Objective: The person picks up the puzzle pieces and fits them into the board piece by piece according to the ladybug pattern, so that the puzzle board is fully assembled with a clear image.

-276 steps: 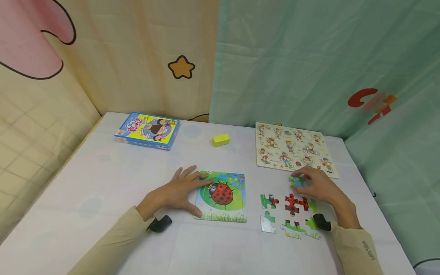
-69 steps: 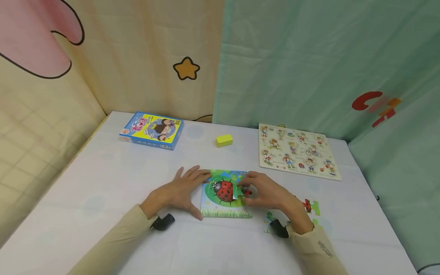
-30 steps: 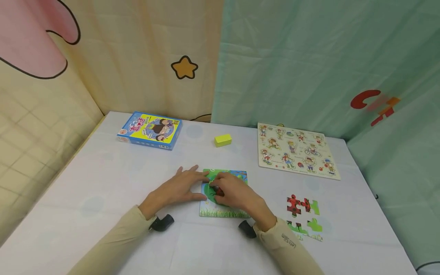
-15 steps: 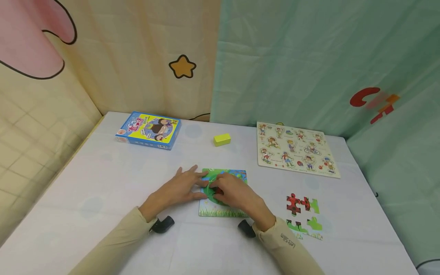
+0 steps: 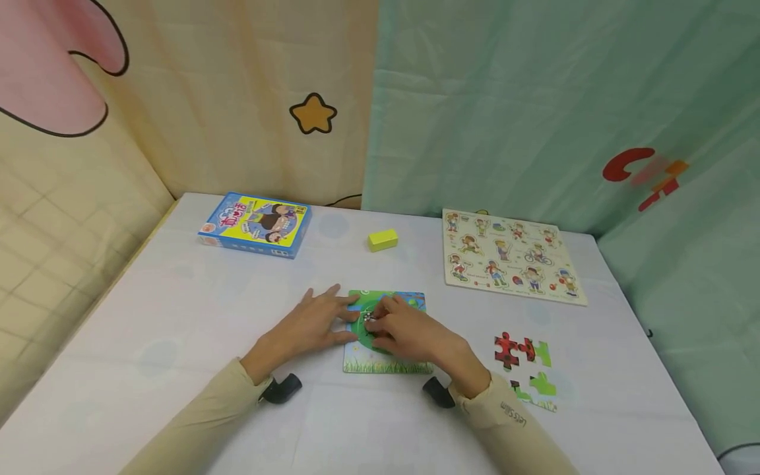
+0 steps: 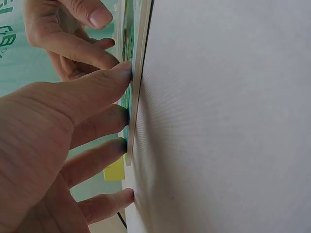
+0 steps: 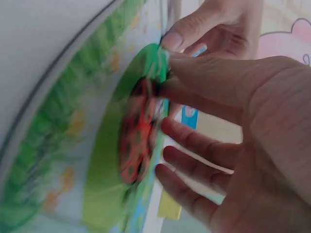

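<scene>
A square ladybug jigsaw puzzle point(image 5: 388, 364) lies on the white table in front of me. My left hand point(image 5: 315, 323) rests at its left side, with outstretched fingers on the edge; the left wrist view shows the thumb and two fingertips touching the board's rim. My right hand point(image 5: 410, 330) is over the puzzle, thumb and index finger pinching a puzzle piece point(image 5: 369, 317) at the ladybug's head. The other fingers are lightly bent beside it. The right wrist view is blurred, and the fingers partly hide the piece. Several loose puzzle pieces point(image 5: 506, 350) lie to the right.
A blue and yellow box point(image 5: 258, 224) lies at the back left. Near the back middle is a yellow block point(image 5: 382, 240). A wooden peg board point(image 5: 513, 257) with small figures lies at the back right. Curtains point(image 5: 475, 105) hang behind the table.
My right hand carried the piece from the right onto the puzzle's left part. Over the last half second its fingers have shifted slightly, uncovering the ladybug's head. The left hand stays almost still.
</scene>
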A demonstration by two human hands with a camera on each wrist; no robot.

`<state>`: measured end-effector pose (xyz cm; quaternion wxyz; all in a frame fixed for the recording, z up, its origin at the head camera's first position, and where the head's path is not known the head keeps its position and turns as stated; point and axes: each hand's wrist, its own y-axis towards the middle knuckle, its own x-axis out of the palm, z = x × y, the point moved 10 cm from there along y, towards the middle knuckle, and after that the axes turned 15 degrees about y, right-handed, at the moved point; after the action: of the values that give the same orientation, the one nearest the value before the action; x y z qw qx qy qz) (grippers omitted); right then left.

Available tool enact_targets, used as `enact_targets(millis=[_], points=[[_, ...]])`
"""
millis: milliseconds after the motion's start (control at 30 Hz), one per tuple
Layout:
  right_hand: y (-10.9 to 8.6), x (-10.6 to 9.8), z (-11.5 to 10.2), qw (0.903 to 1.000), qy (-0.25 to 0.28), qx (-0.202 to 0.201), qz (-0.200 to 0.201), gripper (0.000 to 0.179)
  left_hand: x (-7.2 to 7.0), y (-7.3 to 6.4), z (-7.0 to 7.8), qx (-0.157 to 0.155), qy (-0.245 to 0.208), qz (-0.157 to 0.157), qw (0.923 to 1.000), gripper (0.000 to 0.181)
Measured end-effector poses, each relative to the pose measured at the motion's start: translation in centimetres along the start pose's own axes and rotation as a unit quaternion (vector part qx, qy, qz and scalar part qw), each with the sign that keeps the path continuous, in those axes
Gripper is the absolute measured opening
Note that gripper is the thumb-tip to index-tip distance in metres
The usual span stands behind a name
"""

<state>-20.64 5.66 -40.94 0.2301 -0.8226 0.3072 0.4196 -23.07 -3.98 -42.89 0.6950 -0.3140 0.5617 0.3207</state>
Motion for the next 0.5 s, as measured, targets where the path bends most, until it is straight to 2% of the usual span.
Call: enact_targets(millis=[100, 267, 500], points=[[-1.0, -0.4, 0.9, 0.9995, 0.030, 0.005, 0.008, 0.036, 0.0, 0.0, 0.0, -0.002, 0.003, 0.002, 1.0000, 0.045], [-3.2, -1.5, 2.2, 0.9979, 0.058, 0.011, 0.027, 0.038, 0.1, 0.0, 0.0, -0.002, -0.004, 0.005, 1.0000, 0.045], [-6.2, -3.8, 3.5, 0.9965, 0.073, 0.023, 0.034, 0.039, -0.3, -0.2, -0.6, -0.024, -0.029, 0.021, 0.9991, 0.045]])
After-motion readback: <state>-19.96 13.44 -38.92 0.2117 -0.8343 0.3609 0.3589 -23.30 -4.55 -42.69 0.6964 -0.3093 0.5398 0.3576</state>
